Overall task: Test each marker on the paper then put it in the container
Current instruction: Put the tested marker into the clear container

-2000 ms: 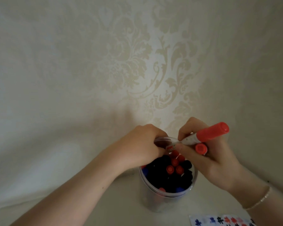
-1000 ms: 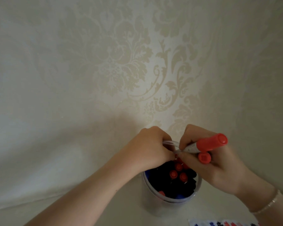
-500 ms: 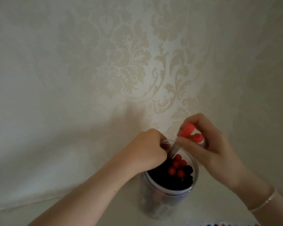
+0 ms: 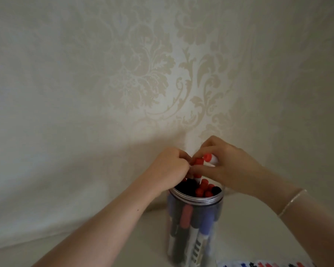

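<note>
Both hands meet over the mouth of the clear container [image 4: 195,224], which stands on the pale counter [image 4: 249,232] near its back edge by the wall. Right hand [image 4: 233,170] pinches a red-capped marker [image 4: 198,170] held nearly upright, tip end going down among the caps already packed inside; a second red-capped marker [image 4: 210,159] lies tucked in its curled fingers. Left hand [image 4: 170,168] is curled at the rim, its fingertips hidden, so what it grips cannot be told. Markers look light, stiff and smooth, so a pinch on the barrel just below the cap seems best. With the jar this full, the marker probably needs steering into a gap. Test paper [image 4: 262,264] shows at the counter's front edge.
</note>
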